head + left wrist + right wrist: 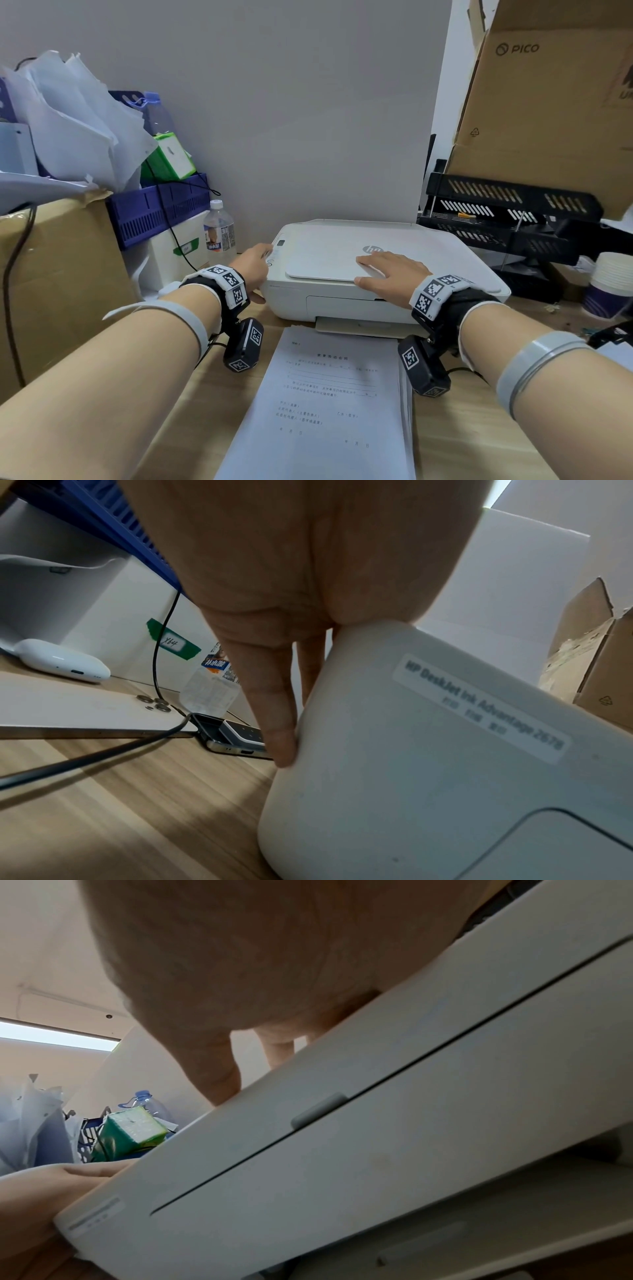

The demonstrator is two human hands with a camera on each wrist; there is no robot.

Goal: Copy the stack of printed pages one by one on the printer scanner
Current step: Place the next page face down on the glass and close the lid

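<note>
A white HP printer (329, 301) stands at the back of the wooden desk, its scanner lid (325, 255) down. My right hand (387, 274) lies flat on the lid's front right part, fingers straight and thumb at the lid's front edge. My left hand (257, 265) rests on the printer's left front corner, near the control panel (278, 247). In the left wrist view its fingers (274, 723) run straight down the printer's side (428, 764). A stack of printed pages (329, 404) lies face up on the desk in front of the printer.
A water bottle (219, 229), a white box and a blue crate (157, 209) stand left of the printer. Black paper trays (507, 212) and a cardboard box (555, 102) are at the right, paper cups (609, 284) beyond. Phones and a cable (164, 729) lie by the left hand.
</note>
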